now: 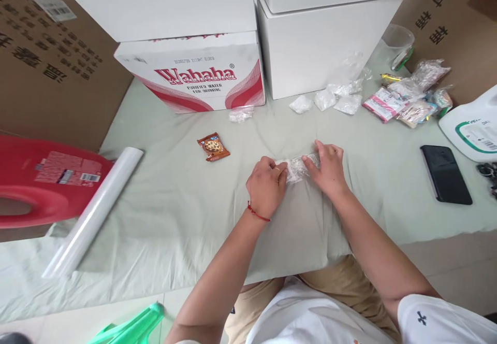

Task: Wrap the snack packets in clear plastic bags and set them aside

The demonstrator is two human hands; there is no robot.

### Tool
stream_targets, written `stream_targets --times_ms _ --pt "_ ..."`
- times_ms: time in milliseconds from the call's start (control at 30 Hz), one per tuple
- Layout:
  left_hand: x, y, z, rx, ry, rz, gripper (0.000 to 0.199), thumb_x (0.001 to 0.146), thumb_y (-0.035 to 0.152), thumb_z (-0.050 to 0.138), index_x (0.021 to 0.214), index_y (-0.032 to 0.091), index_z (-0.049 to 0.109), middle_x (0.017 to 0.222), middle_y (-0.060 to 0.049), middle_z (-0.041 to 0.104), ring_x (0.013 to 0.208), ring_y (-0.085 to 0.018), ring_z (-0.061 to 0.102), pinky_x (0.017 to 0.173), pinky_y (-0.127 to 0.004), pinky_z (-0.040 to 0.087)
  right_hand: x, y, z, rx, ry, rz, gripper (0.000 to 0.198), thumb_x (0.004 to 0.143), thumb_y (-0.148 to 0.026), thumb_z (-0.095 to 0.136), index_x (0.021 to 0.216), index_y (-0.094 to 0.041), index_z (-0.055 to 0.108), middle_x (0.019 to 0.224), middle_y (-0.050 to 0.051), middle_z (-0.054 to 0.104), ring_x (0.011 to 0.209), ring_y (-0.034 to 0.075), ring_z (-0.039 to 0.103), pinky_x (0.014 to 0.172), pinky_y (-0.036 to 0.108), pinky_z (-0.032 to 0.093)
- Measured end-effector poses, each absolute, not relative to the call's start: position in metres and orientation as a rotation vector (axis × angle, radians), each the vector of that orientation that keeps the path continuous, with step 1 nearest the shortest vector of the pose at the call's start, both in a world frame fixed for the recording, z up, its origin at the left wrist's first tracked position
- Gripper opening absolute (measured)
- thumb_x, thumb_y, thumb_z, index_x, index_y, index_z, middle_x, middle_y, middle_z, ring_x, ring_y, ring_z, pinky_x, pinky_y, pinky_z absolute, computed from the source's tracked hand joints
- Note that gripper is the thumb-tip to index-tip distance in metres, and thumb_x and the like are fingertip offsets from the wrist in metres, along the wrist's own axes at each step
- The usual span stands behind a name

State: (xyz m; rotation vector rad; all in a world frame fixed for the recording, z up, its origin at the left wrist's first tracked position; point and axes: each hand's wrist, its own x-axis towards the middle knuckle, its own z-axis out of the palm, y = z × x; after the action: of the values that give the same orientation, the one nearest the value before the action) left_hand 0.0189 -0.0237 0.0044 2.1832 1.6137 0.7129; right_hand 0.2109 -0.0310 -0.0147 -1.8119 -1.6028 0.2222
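Note:
A crumpled strip of clear plastic film (pixel 298 170) lies on the green cloth between my two hands. My left hand (pixel 267 186), with a red string at its wrist and a ring on one finger, is closed on the film's left end. At the other end, the thumb and fingers of my right hand (pixel 329 170) grip the film. Whether anything is wrapped inside the film cannot be made out. To the left of my hands lies a small brown cookie packet (pixel 214 146), touched by neither hand.
A roll of plastic film (pixel 95 212) lies at the left beside a red jug (pixel 50 181). Behind stand a Wahaha carton (pixel 198 77) and white boxes (pixel 310 48). Small film-wrapped bundles (pixel 301 104), snack packets (pixel 407 100), a black phone (pixel 446 174) and a white jug (pixel 473 126) are to the right.

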Motion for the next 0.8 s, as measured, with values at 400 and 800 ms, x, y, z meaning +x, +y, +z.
stream_targets --times_ms 400,800 --pt "0.015 -0.005 0.000 1.944 1.612 0.539 0.040 0.086 0.041 0.071 0.120 0.019 0.069 0.115 -0.013 0.068 0.116 -0.033 0.059 0.102 -0.047 0.043 0.209 -0.030 0.003 -1.803 -1.426 0.616 0.033 0.086 -0.052 0.068 0.100 -0.022 0.067 0.095 0.005 0.068 0.077 0.020 0.059 0.073 0.035 0.047" --pt "0.003 -0.003 0.017 1.668 1.556 0.521 0.020 0.078 0.014 0.066 0.078 0.022 0.047 0.068 0.003 0.050 0.064 -0.015 0.044 0.061 -0.028 0.030 0.146 -0.047 0.010 -1.261 -1.682 0.697 0.014 0.098 -0.025 0.059 0.099 -0.025 0.073 0.086 0.001 0.061 0.072 0.014 0.057 0.063 0.028 0.045"
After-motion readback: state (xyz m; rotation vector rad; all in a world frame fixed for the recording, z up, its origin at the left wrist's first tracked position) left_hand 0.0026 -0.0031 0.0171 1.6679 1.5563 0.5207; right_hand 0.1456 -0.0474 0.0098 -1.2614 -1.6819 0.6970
